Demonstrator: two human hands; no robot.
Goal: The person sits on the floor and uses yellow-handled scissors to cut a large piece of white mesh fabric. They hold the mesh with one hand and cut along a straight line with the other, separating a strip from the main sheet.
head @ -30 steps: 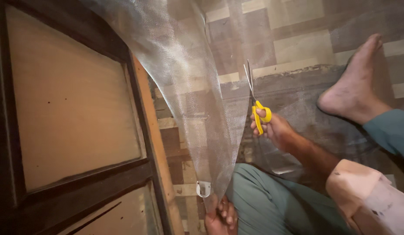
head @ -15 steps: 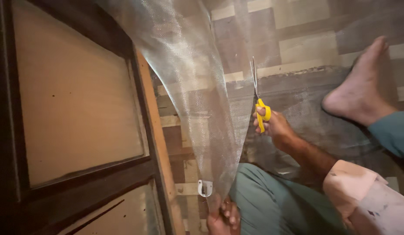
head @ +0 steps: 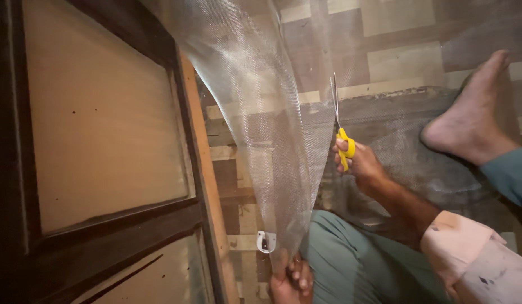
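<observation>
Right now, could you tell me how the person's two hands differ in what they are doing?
The right hand grips yellow-handled scissors, blades pointing up along the mesh sheet; the left hand holds no tool and pinches the mesh's lower edge. The right hand sits higher, the left low near the frame's bottom. Both work on the same mesh.

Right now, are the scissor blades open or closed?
Closed, it seems: the scissors show one thin, upright line of blade above the yellow handles in the right hand.

- A dark-framed wooden door point(head: 103, 146) with pale panels fills the left.
- A small white metal bracket point(head: 265, 242) lies on the patterned tile floor point(head: 396, 22).
</observation>
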